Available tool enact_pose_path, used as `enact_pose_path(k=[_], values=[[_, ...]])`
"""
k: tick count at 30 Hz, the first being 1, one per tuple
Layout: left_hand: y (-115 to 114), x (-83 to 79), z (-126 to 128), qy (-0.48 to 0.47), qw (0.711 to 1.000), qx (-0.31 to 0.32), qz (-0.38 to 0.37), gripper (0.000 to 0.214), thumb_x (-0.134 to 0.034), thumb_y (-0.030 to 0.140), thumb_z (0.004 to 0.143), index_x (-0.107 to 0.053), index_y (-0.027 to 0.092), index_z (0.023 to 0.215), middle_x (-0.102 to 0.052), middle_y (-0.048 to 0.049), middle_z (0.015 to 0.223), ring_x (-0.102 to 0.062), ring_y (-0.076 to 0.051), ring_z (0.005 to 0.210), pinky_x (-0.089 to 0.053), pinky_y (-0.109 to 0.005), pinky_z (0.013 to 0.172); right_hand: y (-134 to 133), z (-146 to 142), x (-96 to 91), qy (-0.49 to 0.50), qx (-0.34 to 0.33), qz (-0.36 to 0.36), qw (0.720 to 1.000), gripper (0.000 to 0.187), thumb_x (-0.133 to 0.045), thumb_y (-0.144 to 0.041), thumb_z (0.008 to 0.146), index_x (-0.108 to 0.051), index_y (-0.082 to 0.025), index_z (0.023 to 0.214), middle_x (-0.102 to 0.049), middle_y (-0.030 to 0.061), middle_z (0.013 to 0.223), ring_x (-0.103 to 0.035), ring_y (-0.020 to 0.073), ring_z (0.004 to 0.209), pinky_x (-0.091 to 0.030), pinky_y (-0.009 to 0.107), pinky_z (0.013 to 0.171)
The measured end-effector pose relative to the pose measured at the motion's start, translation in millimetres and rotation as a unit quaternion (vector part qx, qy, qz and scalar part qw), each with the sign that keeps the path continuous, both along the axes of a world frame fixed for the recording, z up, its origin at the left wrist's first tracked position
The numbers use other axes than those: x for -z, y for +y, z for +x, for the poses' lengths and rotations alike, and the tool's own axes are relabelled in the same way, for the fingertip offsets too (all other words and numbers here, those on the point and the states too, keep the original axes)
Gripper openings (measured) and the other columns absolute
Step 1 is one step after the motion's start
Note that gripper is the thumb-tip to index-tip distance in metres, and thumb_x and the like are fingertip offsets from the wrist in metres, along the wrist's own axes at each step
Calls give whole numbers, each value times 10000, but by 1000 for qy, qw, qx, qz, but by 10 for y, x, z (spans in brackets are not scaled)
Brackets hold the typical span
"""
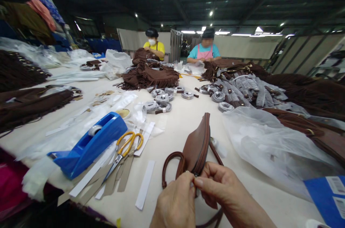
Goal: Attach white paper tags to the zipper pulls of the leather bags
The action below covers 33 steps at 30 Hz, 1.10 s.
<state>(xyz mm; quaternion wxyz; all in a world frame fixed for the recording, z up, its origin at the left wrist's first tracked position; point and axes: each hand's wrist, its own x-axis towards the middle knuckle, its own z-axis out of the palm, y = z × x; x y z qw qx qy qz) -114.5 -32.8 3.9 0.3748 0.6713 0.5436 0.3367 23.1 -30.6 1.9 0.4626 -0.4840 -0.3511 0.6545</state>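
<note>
A small brown leather bag point(198, 142) stands tilted on the table in front of me, its zipper edge turned to the right. Its strap point(172, 156) loops out on the left and trails below my hands. My left hand point(178, 199) is closed in a pinch at the near end of the zipper. Right beside it, thumb and fingers of my right hand point(223, 185) pinch the same corner of the bag. Fingertips of both hands meet there and hide the small part between them. Left of the bag lie yellow-handled scissors point(129, 145) on paper strips.
A blue tape dispenser point(91, 142) sits at the left. Wrapped coiled straps point(161, 98) and fringed brown bags point(151, 75) lie farther back. Clear plastic bags point(264, 145) spread at the right, near a blue sheet with labels point(327, 195). Two people point(205, 52) work across the table.
</note>
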Motion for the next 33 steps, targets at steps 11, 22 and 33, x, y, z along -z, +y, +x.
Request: enact_pose_path(k=[11, 22, 33], values=[[210, -359, -38, -200, 900, 101, -374, 113, -500, 263, 708, -483, 157, 674, -499, 22, 511, -289, -28, 322, -167, -197, 361, -16, 56, -18, 37, -34, 9, 999, 293, -706, -351, 655, -504, -144, 605, -494, -39, 519, -383, 56, 466, -267, 189, 448], [174, -348, 12, -289, 874, 43, -388, 185, -621, 269, 614, -478, 153, 597, -492, 37, 464, -245, -1, 284, -151, -188, 347, -195, 41, 31, 73, 40, -2, 997, 435, -756, -382, 593, -502, -161, 868, -552, -42, 560, -411, 63, 462, -282, 183, 440], [117, -431, 29, -313, 832, 8, -457, 86, -553, 203, 538, -514, 136, 574, -483, 33, 475, -275, -10, 332, -191, -176, 367, -182, -195, 196, 43, 97, 59, 993, 309, -678, -361, 697, -421, -194, 744, -535, -54, 527, -418, 76, 456, -296, 184, 438]])
